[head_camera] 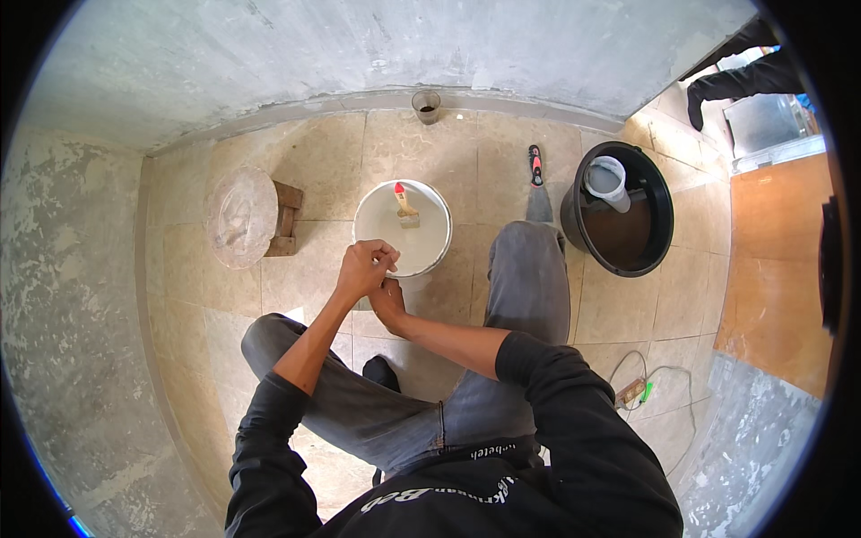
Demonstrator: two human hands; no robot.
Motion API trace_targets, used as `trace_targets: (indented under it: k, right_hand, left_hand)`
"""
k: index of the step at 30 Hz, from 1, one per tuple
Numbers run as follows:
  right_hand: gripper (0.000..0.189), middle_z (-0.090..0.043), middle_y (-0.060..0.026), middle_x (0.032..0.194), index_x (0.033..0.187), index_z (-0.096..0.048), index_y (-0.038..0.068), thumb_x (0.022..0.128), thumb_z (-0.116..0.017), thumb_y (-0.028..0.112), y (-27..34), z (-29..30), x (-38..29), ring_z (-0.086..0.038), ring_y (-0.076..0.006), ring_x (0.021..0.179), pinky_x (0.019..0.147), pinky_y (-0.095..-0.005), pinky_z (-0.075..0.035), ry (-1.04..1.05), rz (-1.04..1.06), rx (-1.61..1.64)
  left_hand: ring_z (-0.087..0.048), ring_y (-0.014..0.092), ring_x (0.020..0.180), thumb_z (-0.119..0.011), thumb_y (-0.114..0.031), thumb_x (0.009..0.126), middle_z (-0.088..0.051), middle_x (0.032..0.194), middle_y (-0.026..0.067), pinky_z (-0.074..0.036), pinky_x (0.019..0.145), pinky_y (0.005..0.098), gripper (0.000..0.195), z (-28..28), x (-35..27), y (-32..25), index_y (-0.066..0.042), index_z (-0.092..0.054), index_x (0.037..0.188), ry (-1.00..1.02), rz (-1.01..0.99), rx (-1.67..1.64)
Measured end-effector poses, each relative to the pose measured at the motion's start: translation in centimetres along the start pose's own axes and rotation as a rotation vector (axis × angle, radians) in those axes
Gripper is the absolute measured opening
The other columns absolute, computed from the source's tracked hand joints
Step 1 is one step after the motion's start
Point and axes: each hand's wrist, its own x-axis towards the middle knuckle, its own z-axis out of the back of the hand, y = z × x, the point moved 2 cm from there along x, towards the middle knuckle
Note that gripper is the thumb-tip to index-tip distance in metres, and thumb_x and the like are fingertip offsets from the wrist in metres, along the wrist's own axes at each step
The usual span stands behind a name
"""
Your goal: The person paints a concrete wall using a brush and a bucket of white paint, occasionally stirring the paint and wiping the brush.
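Observation:
A white bucket point(446, 250) stands on the tiles before me with pale liquid inside. A flat paintbrush point(405, 207) with a red-tipped wooden handle rests in it, handle towards the far rim and bristles at the liquid. My left hand point(366, 267) is at the bucket's near left rim, fingers bent. Just below it and close by is my right hand point(388, 300), curled at the near side of the bucket. Whether either hand holds something small is hidden by the fingers.
A black bucket point(570, 232) holds brown liquid and a white container point(609, 181). Nearby lies a putty knife point(537, 176). A round-topped stool point(241, 216) stands left; a clear cup point(426, 106) sits by the wall. Another person's leg point(740, 81), a power strip point(631, 392) and cable are right.

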Motion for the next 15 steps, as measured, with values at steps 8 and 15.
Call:
trace_targets:
  k: [8, 15]
  right_hand:
    - [0.048, -0.067, -0.0179, 0.088, 0.092, -0.062, -0.007, 0.083, -0.058, 0.04, 0.83, 0.03, -0.32, -0.063, -0.0205, 0.081, 0.066, -0.0373, -0.046, 0.013, -0.058, 0.005]
    - [0.044, -0.066, -0.0139, 0.084, 0.092, -0.063, -0.005, 0.085, -0.057, 0.038, 0.79, 0.15, -0.21, -0.06, -0.0185, 0.076, 0.063, -0.0368, -0.043, 0.007, -0.081, -0.039]
  left_hand:
    - [-0.068, 0.019, 0.059, -0.064, -0.017, 0.086, -0.069, 0.066, 0.0106, -0.052, 0.06, 0.0304, 0.018, -0.28, 0.06, 0.04, -0.002, -0.072, 0.087, -0.034, 0.006, 0.057]
    - [-0.066, 0.014, 0.059, -0.065, -0.012, 0.085, -0.069, 0.068, 0.0106, -0.051, 0.052, 0.028, 0.016, -0.41, 0.08, -0.22, 0.003, -0.07, 0.089, -0.023, 0.008, 0.05]
